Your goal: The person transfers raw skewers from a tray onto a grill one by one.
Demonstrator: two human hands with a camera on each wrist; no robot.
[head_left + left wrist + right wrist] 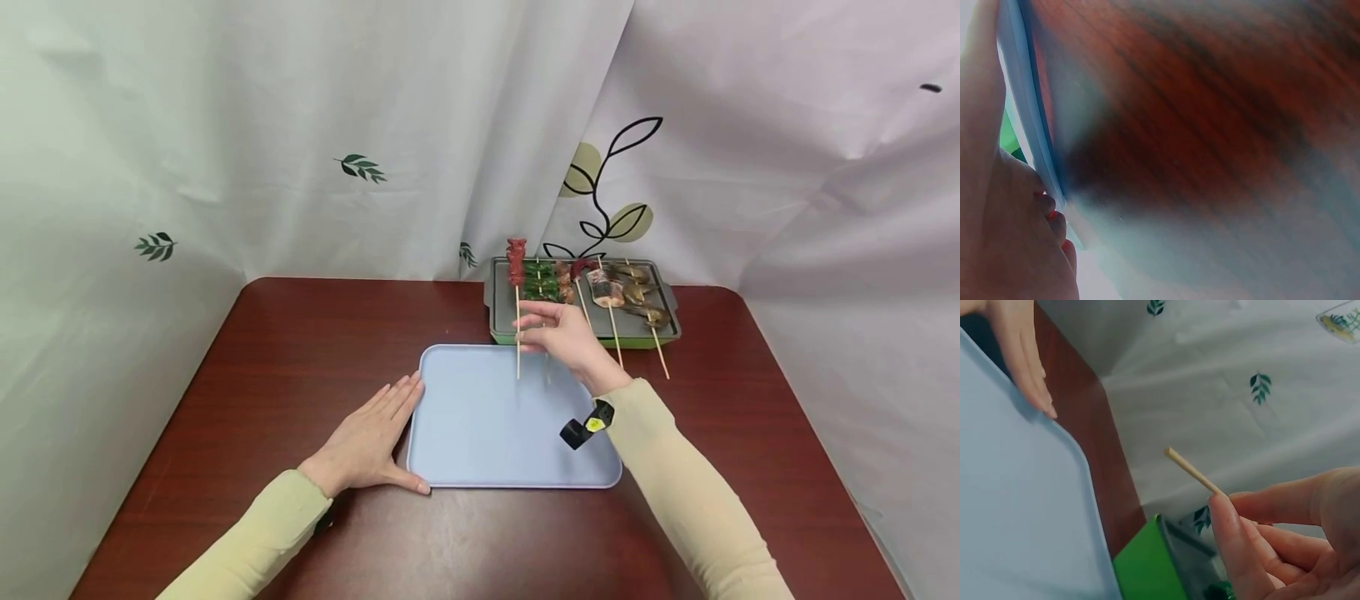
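Observation:
My right hand (566, 337) pinches the bare wooden stick of a skewer with red pieces (516, 262), held upright over the far edge of a pale blue tray (480, 417). In the right wrist view the stick's end (1191, 470) pokes out past the thumb and fingertips. My left hand (371, 437) rests along the tray's left rim, fingers straight and thumb at the near corner. The left wrist view shows part of that hand (1016, 231) against the tray's edge (1034, 100). Behind the right hand stands a grey-topped, green-sided grill pan (504, 312).
On the pan lie several more skewers: green pieces (542, 283), a dark red one (581, 267), pinkish-white chunks (606, 287) and brown pieces (641, 293). Some sticks overhang the pan's near edge. A white leaf-print curtain (375, 100) hangs behind the dark red-brown table (322, 325).

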